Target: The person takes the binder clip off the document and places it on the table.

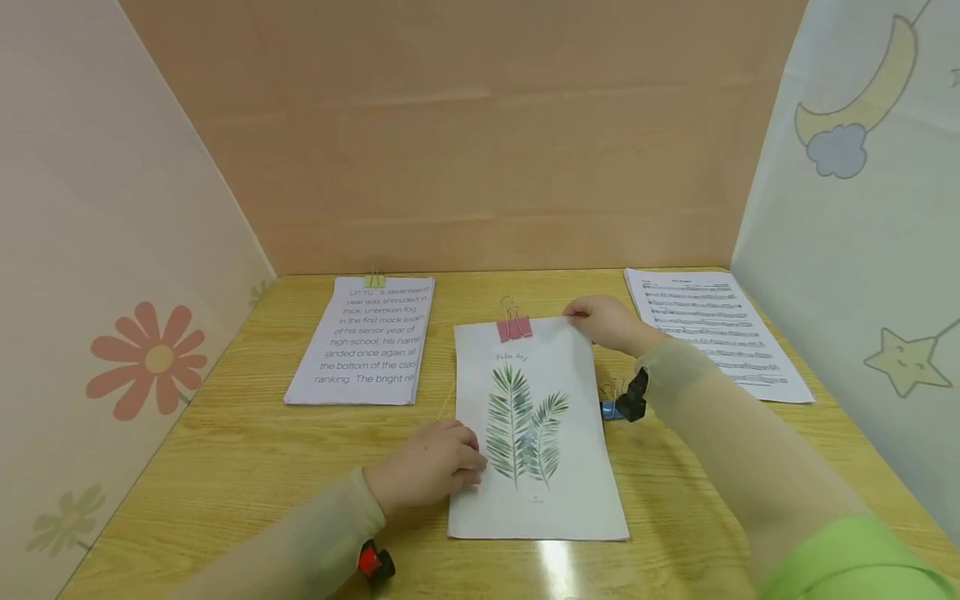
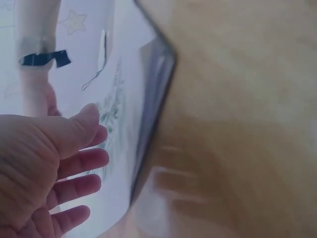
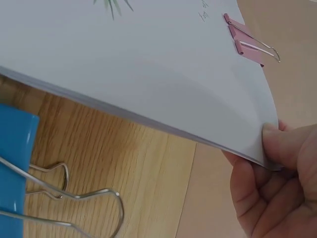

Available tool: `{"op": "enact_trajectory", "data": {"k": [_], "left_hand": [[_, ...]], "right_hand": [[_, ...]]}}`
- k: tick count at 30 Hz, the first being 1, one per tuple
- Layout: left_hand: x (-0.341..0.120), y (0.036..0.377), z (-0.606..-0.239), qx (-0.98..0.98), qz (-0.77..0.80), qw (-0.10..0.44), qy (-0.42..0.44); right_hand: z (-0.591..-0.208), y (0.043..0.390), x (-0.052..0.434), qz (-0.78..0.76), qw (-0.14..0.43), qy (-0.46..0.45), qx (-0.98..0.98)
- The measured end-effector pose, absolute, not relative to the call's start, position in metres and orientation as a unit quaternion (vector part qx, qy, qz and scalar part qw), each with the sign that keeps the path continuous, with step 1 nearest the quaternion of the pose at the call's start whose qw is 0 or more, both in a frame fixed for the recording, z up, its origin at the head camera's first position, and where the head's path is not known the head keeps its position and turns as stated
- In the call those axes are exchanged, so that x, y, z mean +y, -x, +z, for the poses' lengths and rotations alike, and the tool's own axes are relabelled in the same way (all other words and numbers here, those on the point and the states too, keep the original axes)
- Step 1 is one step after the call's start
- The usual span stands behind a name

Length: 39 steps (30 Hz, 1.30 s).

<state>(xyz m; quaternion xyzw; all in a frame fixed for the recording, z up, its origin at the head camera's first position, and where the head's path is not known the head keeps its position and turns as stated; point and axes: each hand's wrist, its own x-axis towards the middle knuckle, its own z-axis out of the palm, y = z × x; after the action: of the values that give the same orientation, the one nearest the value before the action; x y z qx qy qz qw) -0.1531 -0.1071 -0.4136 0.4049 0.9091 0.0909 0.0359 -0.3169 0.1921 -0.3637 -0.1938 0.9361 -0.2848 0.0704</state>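
Note:
A stack of white sheets [image 1: 525,425] with a palm-leaf print on top stands in the middle, a pink binder clip [image 1: 514,329] on its top edge. My right hand [image 1: 611,323] pinches the stack's top right corner between thumb and fingers; the right wrist view shows that corner [image 3: 247,134] lifted off the table. At the lower left edge, my left hand [image 1: 427,467] has its fingers over the print side. In the left wrist view those fingers [image 2: 81,163] are loosely bent and spread; whether they touch the paper I cannot tell.
A blue binder clip [image 1: 612,410] lies on the table just right of the stack, partly behind my right wrist. Back left lies a text stack [image 1: 367,350] with a yellow-green clip [image 1: 375,282]. Sheet music [image 1: 712,325] lies back right. Walls enclose the back and sides.

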Motion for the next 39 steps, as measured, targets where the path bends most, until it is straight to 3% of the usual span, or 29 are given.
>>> {"op": "enact_trajectory", "data": {"k": [25,31,39], "left_hand": [[-0.083,0.258,-0.351,0.934,0.310,-0.009,-0.176],[-0.078,0.278,-0.341,0.930,0.333,0.014,-0.153],[-0.072,0.288,-0.326,0.923,0.357,0.100,-0.103]], "right_hand": [[-0.358,0.303,0.201,-0.315,0.056,0.189,0.928],[-0.353,0.299,0.198,-0.314,0.040,0.195,0.928],[-0.348,0.291,0.192,-0.317,0.028,0.196,0.928]]}}
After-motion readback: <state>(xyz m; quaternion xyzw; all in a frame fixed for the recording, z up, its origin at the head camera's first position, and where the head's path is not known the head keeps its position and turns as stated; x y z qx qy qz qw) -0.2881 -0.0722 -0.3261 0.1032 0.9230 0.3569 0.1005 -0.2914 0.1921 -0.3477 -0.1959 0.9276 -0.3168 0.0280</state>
